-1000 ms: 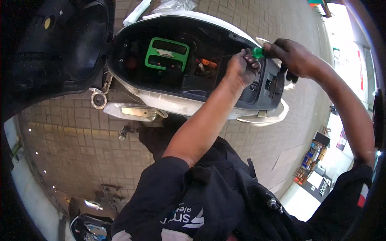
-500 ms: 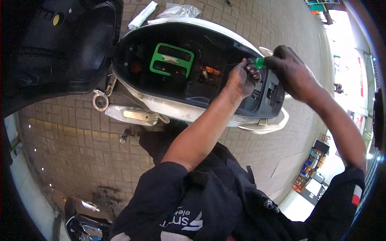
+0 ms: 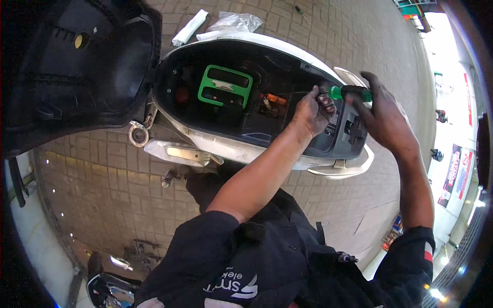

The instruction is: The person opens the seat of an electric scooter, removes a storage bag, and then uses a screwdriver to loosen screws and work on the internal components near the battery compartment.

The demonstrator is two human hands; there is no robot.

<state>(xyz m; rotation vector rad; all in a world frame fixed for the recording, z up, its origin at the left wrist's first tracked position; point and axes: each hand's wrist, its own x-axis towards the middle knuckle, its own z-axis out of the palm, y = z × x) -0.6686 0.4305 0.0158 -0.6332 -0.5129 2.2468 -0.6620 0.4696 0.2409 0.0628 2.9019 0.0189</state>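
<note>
A screwdriver (image 3: 336, 93) with a green and black handle lies across the rear of a scooter's open under-seat compartment (image 3: 277, 134). The fingers of my left hand (image 3: 314, 113) are closed round its shaft, just ahead of the handle. Its thin shaft runs on leftward into the dark compartment, where the tip cannot be made out. Around the handle's end, my right hand (image 3: 389, 115) keeps a loose hold, thumb below and a blurred finger raised above. Deeper in the compartment are a green frame (image 3: 226, 102) and an orange connector (image 3: 276, 99).
The raised black seat (image 3: 110, 66) fills the upper left. Beside the white body lie a clear plastic bag (image 3: 236, 23) and a white roll (image 3: 190, 27). Another screwdriver (image 3: 302, 14) rests on the brick paving. A footrest (image 3: 187, 155) juts out on the near side.
My right hand has loosened and spread its fingers, so more of the screwdriver's handle shows. My left hand keeps its hold on the shaft. The whole view has shifted slightly.
</note>
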